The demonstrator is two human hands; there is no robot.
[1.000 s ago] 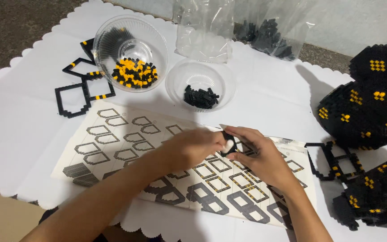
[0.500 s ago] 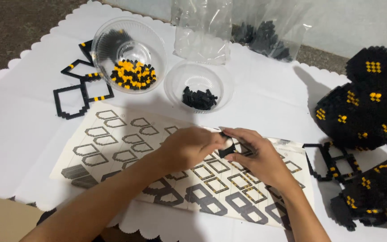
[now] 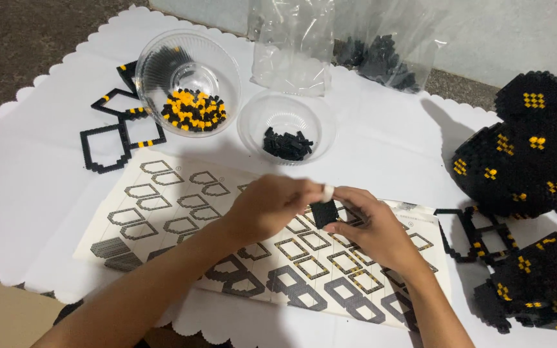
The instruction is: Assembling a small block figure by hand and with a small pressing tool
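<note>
My left hand (image 3: 272, 206) and my right hand (image 3: 372, 229) meet above a printed instruction sheet (image 3: 162, 212) and together pinch a small black brick piece (image 3: 324, 212). The piece hangs just above the sheet's middle. Beyond my hands stands a small clear bowl (image 3: 287, 126) with black bricks, and to its left a larger clear bowl (image 3: 187, 84) holds black and yellow bricks.
Black brick frames with yellow spots (image 3: 118, 129) lie at the left on the white scalloped cloth (image 3: 27, 174). Large black-and-yellow brick builds (image 3: 530, 154) stand at the right, with a flat frame (image 3: 478, 233) beside them. Clear plastic bags (image 3: 330, 38) lie at the back.
My hands have stayed over the sheet; the black piece between my fingers has turned and now shows a broader face. The view has shifted slightly.
</note>
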